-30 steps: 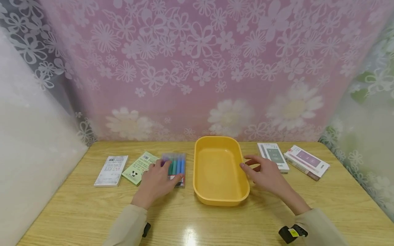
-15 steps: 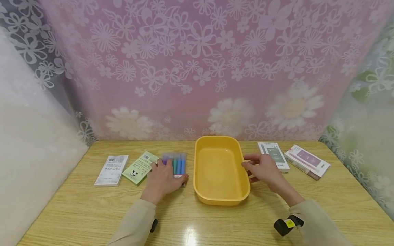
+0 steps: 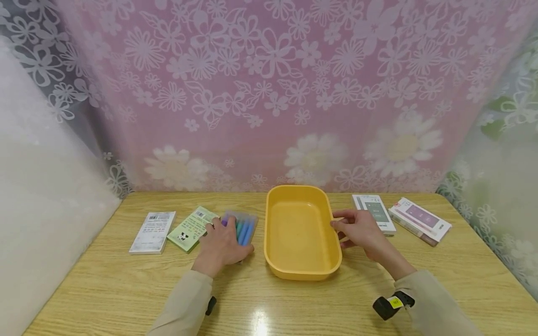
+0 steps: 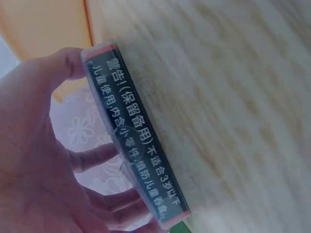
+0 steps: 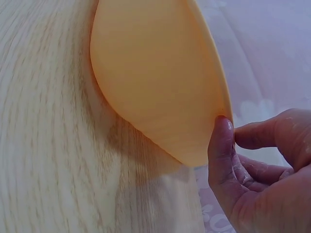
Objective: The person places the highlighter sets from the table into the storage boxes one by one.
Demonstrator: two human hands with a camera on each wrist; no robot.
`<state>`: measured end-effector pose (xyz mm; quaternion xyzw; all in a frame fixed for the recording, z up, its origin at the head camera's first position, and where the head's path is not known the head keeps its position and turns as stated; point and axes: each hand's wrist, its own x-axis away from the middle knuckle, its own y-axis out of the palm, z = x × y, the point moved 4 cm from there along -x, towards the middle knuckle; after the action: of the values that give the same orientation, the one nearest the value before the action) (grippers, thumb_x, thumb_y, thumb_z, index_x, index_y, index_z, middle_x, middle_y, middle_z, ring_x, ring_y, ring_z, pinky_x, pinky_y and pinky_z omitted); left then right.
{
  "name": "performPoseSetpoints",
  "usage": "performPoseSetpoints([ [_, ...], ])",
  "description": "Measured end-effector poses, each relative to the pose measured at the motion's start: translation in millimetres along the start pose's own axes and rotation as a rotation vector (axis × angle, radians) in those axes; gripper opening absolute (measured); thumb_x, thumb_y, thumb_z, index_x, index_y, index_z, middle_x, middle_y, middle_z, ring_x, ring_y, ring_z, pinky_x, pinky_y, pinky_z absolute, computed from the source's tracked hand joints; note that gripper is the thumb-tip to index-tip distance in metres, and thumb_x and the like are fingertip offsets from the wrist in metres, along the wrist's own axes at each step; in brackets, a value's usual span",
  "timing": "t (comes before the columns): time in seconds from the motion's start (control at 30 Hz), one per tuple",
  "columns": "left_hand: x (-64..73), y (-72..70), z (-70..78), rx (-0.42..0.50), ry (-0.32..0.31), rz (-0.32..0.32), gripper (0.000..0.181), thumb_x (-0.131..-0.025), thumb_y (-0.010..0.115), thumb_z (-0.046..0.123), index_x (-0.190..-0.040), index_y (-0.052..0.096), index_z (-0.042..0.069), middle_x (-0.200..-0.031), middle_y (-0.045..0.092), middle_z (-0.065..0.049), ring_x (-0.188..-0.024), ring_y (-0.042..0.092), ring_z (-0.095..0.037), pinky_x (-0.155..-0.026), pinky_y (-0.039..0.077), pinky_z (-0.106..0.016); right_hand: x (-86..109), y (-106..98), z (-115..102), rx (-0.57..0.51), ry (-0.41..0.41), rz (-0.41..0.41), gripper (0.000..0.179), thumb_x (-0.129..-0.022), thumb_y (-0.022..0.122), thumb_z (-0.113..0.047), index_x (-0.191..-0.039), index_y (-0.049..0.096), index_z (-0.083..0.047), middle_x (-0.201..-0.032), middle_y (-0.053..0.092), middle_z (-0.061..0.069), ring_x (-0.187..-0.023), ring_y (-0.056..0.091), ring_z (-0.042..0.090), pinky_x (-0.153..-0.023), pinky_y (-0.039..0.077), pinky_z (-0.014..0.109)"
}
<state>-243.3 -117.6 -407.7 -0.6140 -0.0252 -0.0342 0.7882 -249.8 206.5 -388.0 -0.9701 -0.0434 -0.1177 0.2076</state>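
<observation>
A clear pack of markers (image 3: 248, 231) in purple, green and blue lies under my left hand (image 3: 222, 246). In the left wrist view, the thumb grips one side of the pack (image 4: 136, 141) and the fingers reach round its other side; its dark end with white print faces the camera. My right hand (image 3: 363, 233) pinches the right rim of a yellow plastic tub (image 3: 302, 273) between thumb and fingers. The right wrist view has the thumb against the tub's outer wall (image 5: 160, 73), with the index finger at its rim. Nothing lies inside the tub.
Left of the markers lie a green box (image 3: 189, 231) with a cow picture and a white box (image 3: 152, 233). On the right are a white box with a grey-green panel (image 3: 376, 212) and one with a purple panel (image 3: 420, 219). A flowered curtain (image 3: 269, 116) hangs behind the table.
My left hand has moved a little to the right and the marker pack has turned slightly clockwise. My right hand has closed on the tub's rim.
</observation>
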Motion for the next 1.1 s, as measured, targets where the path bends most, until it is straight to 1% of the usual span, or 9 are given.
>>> performPoseSetpoints([
  [0.1,-1.3,0.1,0.1,0.004,-0.006,0.008,0.08,-0.078,0.074,0.057,-0.132,0.046,0.006,-0.109,0.051,-0.026,-0.097,0.05,-0.041,-0.068,0.052,-0.056,-2.2,-1,3,-0.035,0.009,-0.012,0.049,-0.099,0.063,-0.016,-0.142,0.052,0.005,-0.095,0.069,0.007,-0.076,0.068,0.014,-0.064,0.062,0.03],
  [0.2,-2.6,-1.0,0.0,0.019,-0.029,0.005,0.077,-0.077,0.077,0.056,-0.127,0.047,0.006,-0.105,0.051,-0.025,-0.095,0.05,-0.041,-0.067,0.052,-0.056,-5.6,-1,6,-0.084,0.021,-0.038,0.05,-0.099,0.063,-0.018,-0.143,0.051,0.004,-0.091,0.068,0.002,-0.075,0.067,0.013,-0.065,0.062,0.029],
  [0.33,-3.9,-2.2,-0.5,0.052,-0.057,-0.006,0.079,-0.076,0.08,0.054,-0.13,0.047,0.006,-0.108,0.052,-0.027,-0.1,0.051,-0.045,-0.071,0.052,-0.062,-9.1,-2,9,-0.146,0.042,-0.078,0.051,-0.099,0.063,-0.02,-0.142,0.049,0.004,-0.088,0.068,-0.002,-0.075,0.066,0.012,-0.065,0.061,0.028],
  [0.47,-3.7,-2.0,-2.8,0.086,-0.078,-0.013,0.08,-0.075,0.081,0.051,-0.134,0.047,0.009,-0.114,0.052,-0.029,-0.106,0.05,-0.05,-0.074,0.049,-0.069,-10.3,-2,11,-0.188,0.052,-0.113,0.051,-0.1,0.064,-0.02,-0.141,0.049,0.006,-0.089,0.07,-0.001,-0.077,0.068,0.012,-0.065,0.061,0.027],
  [0.6,-4.0,-0.4,-6.5,0.102,-0.085,-0.015,0.078,-0.072,0.083,0.05,-0.132,0.048,0.012,-0.116,0.051,-0.027,-0.104,0.049,-0.049,-0.076,0.045,-0.073,-11.5,-3,11,-0.215,0.061,-0.144,0.051,-0.1,0.064,-0.02,-0.14,0.047,0.007,-0.09,0.071,0.0,-0.078,0.069,0.013,-0.065,0.061,0.027],
  [0.73,-3.4,0.5,-9.5,0.113,-0.063,-0.004,0.08,-0.069,0.082,0.049,-0.132,0.049,0.013,-0.115,0.052,-0.025,-0.102,0.049,-0.049,-0.073,0.044,-0.074,-12.8,-4,13,-0.226,0.079,-0.157,0.05,-0.1,0.063,-0.02,-0.139,0.047,0.006,-0.09,0.071,-0.001,-0.078,0.069,0.013,-0.065,0.061,0.026],
  [0.83,-1.8,0.1,-11.4,0.126,-0.041,0.012,0.08,-0.068,0.081,0.048,-0.133,0.049,0.014,-0.117,0.052,-0.024,-0.102,0.049,-0.048,-0.072,0.044,-0.072,-13.6,-5,13,-0.218,0.082,-0.159,0.049,-0.1,0.063,-0.019,-0.139,0.047,0.006,-0.089,0.071,-0.001,-0.078,0.069,0.012,-0.064,0.06,0.025],
  [1.0,-0.7,-4.7,-13.9,0.139,0.002,0.061,0.082,-0.067,0.08,0.047,-0.137,0.049,0.017,-0.128,0.051,-0.024,-0.107,0.049,-0.046,-0.074,0.044,-0.07,-14.3,-5,10,-0.207,0.065,-0.166,0.049,-0.101,0.062,-0.02,-0.14,0.046,0.006,-0.089,0.071,-0.001,-0.077,0.069,0.012,-0.064,0.06,0.025],
  [1.1,-1.2,-8.5,-15.0,0.153,0.038,0.094,0.083,-0.068,0.081,0.047,-0.139,0.049,0.017,-0.132,0.051,-0.023,-0.107,0.049,-0.043,-0.075,0.046,-0.066,-14.2,-5,10,-0.216,0.056,-0.168,0.05,-0.101,0.061,-0.019,-0.142,0.045,0.006,-0.088,0.072,-0.001,-0.077,0.069,0.012,-0.064,0.061,0.026],
])
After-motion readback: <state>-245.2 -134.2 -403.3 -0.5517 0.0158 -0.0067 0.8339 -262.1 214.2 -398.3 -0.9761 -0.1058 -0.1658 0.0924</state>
